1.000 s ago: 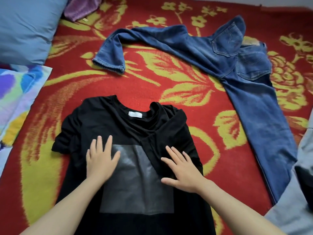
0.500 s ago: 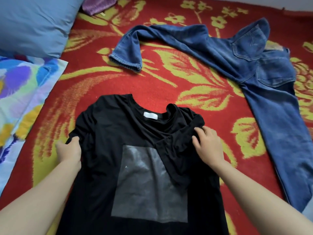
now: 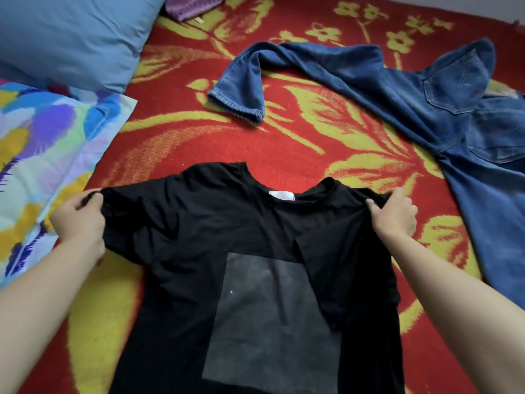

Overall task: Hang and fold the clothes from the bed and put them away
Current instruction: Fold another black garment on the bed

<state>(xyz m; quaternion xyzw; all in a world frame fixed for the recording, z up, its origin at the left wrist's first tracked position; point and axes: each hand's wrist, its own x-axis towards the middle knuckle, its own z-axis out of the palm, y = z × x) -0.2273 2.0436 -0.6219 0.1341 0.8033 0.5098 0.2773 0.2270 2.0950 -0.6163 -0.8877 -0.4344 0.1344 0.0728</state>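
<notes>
We look down at a black T-shirt point(image 3: 199, 237) spread on a red blanket point(image 3: 284, 143) with yellow flowers, a grey square printed on its chest. Our left hand point(image 3: 78, 220) grips the sleeve on our left, fingers curled round bunched cloth. Our right hand point(image 3: 393, 216) pinches the other shoulder, thumb on top. Blue jeans point(image 3: 426, 109) lie beyond the shirt to the right, apart from it. A blue pillow point(image 3: 71, 38) and a colourful sheet point(image 3: 42, 152) sit at left; a purple cloth point(image 3: 190, 7), perhaps a garment, peeks in at the top edge
</notes>
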